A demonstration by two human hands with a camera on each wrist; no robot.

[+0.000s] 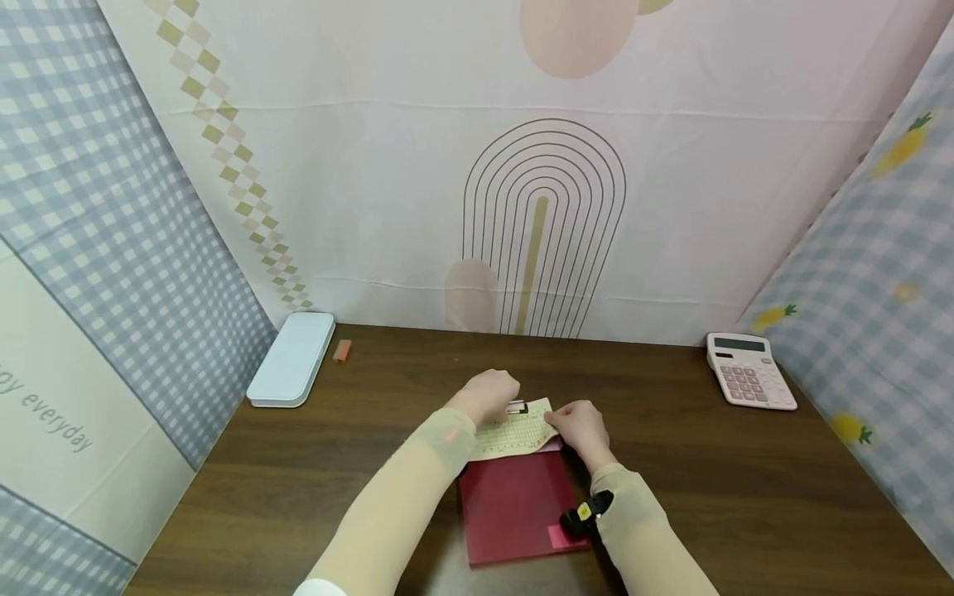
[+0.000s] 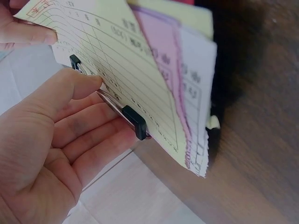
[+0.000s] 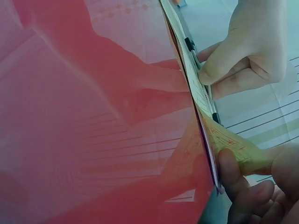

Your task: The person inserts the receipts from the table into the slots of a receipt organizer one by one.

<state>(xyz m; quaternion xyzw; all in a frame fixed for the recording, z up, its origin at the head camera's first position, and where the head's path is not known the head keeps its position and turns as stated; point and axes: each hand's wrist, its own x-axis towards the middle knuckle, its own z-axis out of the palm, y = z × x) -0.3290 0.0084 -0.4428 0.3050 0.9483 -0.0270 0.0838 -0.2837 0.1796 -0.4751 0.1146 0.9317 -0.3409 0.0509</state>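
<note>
A glossy dark red clipboard (image 1: 517,513) lies on the table before me. At its top edge is a metal clip with black ends (image 2: 134,122). My left hand (image 1: 488,397) pinches this clip, thumb on the front and fingers behind, as the left wrist view shows. Yellow printed form sheets (image 1: 510,437) lie under the clip, with a pink sheet (image 2: 161,42) and a white sheet (image 2: 198,70) beneath. My right hand (image 1: 583,429) pinches the right corner of the yellow paper, which bends upward in the right wrist view.
A pale blue flat case (image 1: 292,360) stands at the back left, with a small orange-brown block (image 1: 342,351) beside it. A white calculator with pink keys (image 1: 749,372) sits at the back right. Patterned cloth walls (image 1: 387,207) border the wooden table (image 1: 656,389).
</note>
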